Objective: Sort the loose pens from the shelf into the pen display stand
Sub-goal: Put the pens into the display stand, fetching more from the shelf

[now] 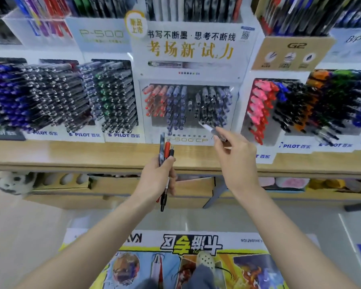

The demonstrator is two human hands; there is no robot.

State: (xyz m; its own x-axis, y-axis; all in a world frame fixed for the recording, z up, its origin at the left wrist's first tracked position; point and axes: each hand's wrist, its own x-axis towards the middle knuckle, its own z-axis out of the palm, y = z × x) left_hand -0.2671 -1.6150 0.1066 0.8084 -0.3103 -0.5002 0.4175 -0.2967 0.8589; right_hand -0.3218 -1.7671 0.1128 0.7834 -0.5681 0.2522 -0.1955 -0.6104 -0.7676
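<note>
PILOT labels, G2 sign on pen stand

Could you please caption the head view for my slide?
Right hand points a pen at the display stand; left hand grips spare pens.

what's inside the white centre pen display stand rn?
The stand holds red-capped pens at left, blue-capped pens beside them, a sparse column, then dark-tipped clear pens. The clear pen in the right hand crosses the lower right slots, partly hiding them.

You can read "P-500" on the pale header card, "G2" on the tan card, "考场新试力" on the middle pen display stand, and "PILOT" on the lower front labels.
</note>
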